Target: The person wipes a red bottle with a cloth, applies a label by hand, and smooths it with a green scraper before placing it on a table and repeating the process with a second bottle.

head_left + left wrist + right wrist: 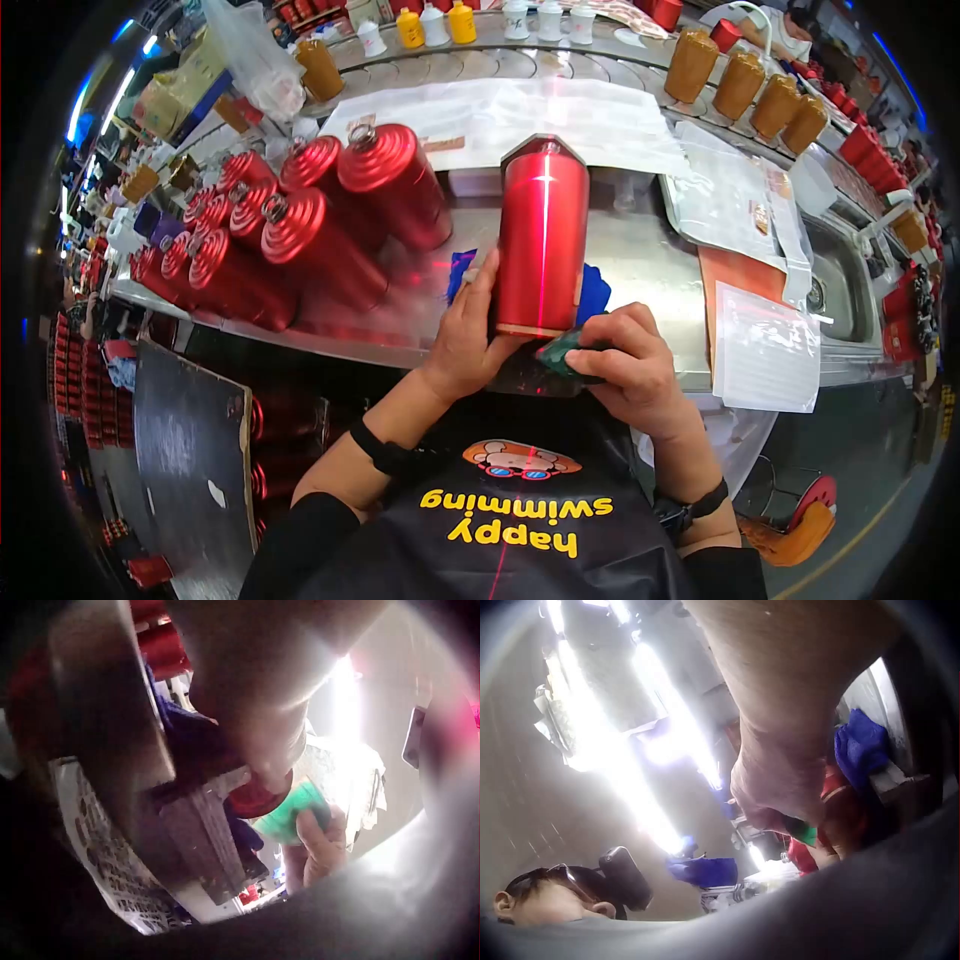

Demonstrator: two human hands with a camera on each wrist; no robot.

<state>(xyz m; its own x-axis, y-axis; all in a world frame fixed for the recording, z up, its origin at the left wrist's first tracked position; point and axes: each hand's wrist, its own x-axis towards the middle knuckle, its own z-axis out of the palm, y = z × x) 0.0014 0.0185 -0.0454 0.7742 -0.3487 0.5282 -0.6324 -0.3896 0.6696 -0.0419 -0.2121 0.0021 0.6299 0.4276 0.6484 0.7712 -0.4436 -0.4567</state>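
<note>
A glossy red cylindrical canister (543,240) stands in the middle of the head view, above the front edge of the metal counter. My left hand (465,338) grips its lower left side, fingers along the wall and thumb near its lower end. In my right hand (632,365) a piece of green pad (563,357) is pinched, right at the canister's lower rim. The left wrist view shows the green pad (292,814) bent under the right thumb, close to the canister's red end (259,796). Blue cloth (593,293) lies behind the canister.
Several red canisters with stepped lids (395,185) crowd the counter's left side. A tray (725,195) with white sheets and a hanging plastic sheet (765,350) are at right, before a sink (840,285). Behind runs a conveyor (620,60) carrying brown, white and yellow containers.
</note>
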